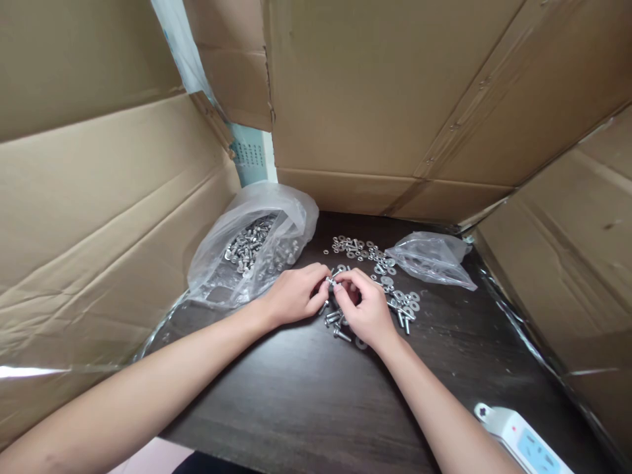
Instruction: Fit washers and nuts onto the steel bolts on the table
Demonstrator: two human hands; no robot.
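Observation:
Over the loose hardware, my left hand (299,293) and my right hand (365,306) meet fingertip to fingertip. Both are closed in a pinch on a small silver bolt (332,282), mostly covered by the fingers; whether a nut or washer is on it, I cannot tell. Just below the fingers lie several bolts (342,334), with a flat washer (361,343) beside them. More bolts (405,322) and washers (413,303) are to the right of my right hand. Behind the hands, nuts and washers (353,247) are scattered on the dark table (296,395).
An open clear plastic bag (291,204) with many bolts (249,243) inside stands behind my left hand. A flattened clear bag (434,260) lies at the back right. Cardboard walls (385,99) enclose the table. A white power strip (518,434) sits at the front right.

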